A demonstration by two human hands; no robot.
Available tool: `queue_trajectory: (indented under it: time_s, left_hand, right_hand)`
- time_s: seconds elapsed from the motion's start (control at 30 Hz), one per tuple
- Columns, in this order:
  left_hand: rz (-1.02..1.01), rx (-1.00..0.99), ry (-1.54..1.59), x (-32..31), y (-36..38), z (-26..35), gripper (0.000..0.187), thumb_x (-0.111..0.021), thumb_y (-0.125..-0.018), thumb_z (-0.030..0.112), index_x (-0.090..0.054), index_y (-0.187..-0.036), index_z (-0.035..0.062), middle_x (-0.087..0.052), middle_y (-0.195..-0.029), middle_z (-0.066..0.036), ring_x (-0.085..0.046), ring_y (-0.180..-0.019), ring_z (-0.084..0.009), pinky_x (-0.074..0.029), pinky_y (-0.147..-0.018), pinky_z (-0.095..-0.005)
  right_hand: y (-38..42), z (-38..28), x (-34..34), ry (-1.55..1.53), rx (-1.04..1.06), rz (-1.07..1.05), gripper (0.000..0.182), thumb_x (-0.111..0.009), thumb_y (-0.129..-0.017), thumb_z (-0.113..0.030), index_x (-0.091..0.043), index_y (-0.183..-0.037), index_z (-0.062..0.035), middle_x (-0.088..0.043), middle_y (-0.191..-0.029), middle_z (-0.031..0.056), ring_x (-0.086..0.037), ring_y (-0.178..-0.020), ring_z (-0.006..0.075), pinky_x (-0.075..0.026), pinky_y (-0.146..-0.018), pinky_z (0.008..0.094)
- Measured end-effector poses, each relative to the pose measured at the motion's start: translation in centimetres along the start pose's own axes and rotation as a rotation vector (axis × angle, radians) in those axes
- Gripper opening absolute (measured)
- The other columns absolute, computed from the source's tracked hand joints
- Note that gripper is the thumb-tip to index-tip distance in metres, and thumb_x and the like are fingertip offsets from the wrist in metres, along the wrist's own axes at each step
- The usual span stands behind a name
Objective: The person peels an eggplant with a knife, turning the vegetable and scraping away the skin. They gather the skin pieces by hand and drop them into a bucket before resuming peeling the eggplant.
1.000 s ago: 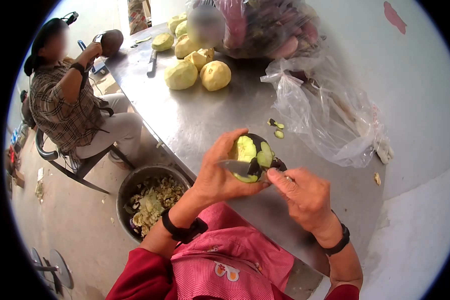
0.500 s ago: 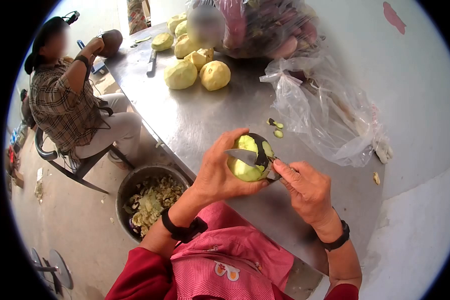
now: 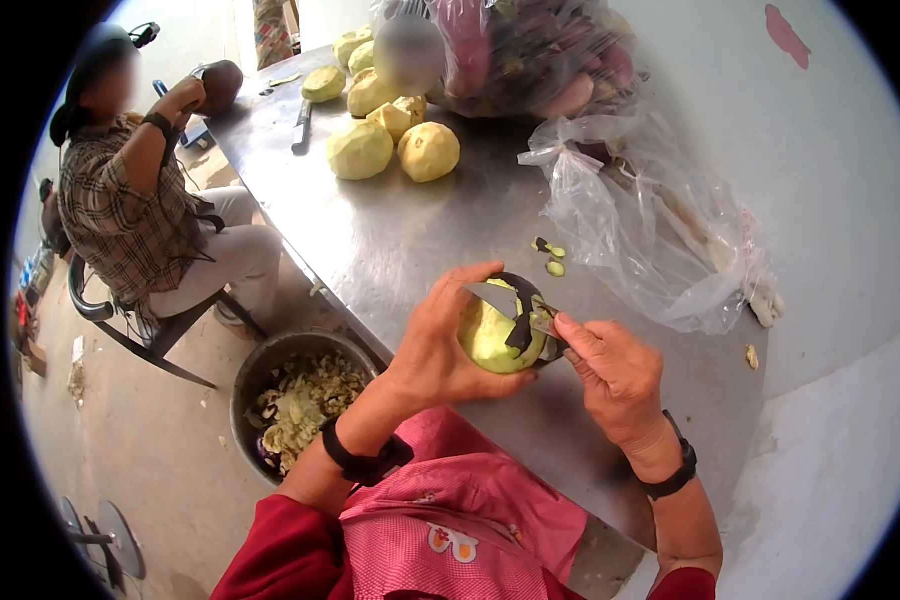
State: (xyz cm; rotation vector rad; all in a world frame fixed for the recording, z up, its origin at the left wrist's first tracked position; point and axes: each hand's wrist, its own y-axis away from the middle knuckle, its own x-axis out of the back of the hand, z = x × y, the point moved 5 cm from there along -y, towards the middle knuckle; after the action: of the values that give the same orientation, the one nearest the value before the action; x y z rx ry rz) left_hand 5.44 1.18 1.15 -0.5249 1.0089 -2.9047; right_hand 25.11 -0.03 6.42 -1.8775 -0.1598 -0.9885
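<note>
A round eggplant (image 3: pixel 484 338), pale green where peeled and with dark skin left along its right side, rests in my left hand (image 3: pixel 432 345). Those fingers wrap its left side and underside. My right hand (image 3: pixel 618 378) is closed round a knife (image 3: pixel 494 298), its handle mostly hidden in the fingers. The blade lies across the upper part of the eggplant, and a dark strip of peel (image 3: pixel 521 325) hangs beside it. Small scraps of peel (image 3: pixel 556 268) lie on the metal table (image 3: pixel 470 215) beyond my hands.
Several peeled eggplants (image 3: pixel 360 150) and another knife (image 3: pixel 302 127) sit farther back. A plastic bag of unpeeled eggplants (image 3: pixel 540 60) and a crumpled clear bag (image 3: pixel 650 230) are at the right. A basin (image 3: pixel 242 385) of peelings stands on the floor. A seated person (image 3: pixel 130 180) works at the left.
The knife blade has shifted slightly up and to the right across the eggplant. The eggplant has turned a little, and the dark strip of peel now hangs lower over the pale flesh.
</note>
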Motion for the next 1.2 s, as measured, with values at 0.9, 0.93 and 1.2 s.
queue_trajectory:
  time_s: [0.9, 0.93, 1.2]
  left_hand:
    - [-0.045, -0.231, -0.168, 0.0, -1.5, 1.5, 0.101, -0.096, -0.057, 0.037, -0.047, -0.138, 0.0012, -0.054, -0.132, -0.02, -0.055, -0.123, -0.0366, -0.048, -0.1, -0.0406]
    - [-0.047, -0.231, -0.171, 0.1, -1.4, 1.5, 0.101, -0.096, -0.057, 0.037, -0.047, -0.138, 0.0012, -0.054, -0.132, -0.02, -0.055, -0.123, -0.0366, -0.048, -0.1, -0.0406]
    - [-0.084, 0.059, -0.01, -0.3, -0.7, 0.2, 0.103, -0.097, -0.053, 0.03, -0.048, -0.138, -0.0018, -0.058, -0.125, -0.013, -0.06, -0.115, -0.0256, -0.047, -0.1, -0.0365]
  right_hand:
    - [-0.5, 0.5, 0.7, -0.245, -0.127, -0.066, 0.039, -0.073, -0.086, -0.002, -0.072, -0.123, -0.0128, -0.073, -0.095, 0.0088, -0.069, -0.075, 0.0237, -0.056, -0.064, 0.0319]
    - [-0.5, 0.5, 0.7, -0.237, -0.113, -0.064, 0.039, -0.074, -0.085, -0.002, -0.072, -0.123, -0.013, -0.072, -0.094, 0.0089, -0.069, -0.074, 0.0239, -0.056, -0.064, 0.0321]
    - [-0.2, 0.4, 0.4, -0.187, -0.098, -0.052, 0.041, -0.074, -0.083, -0.001, -0.072, -0.122, -0.0132, -0.071, -0.093, 0.008, -0.068, -0.072, 0.0248, -0.055, -0.061, 0.0335]
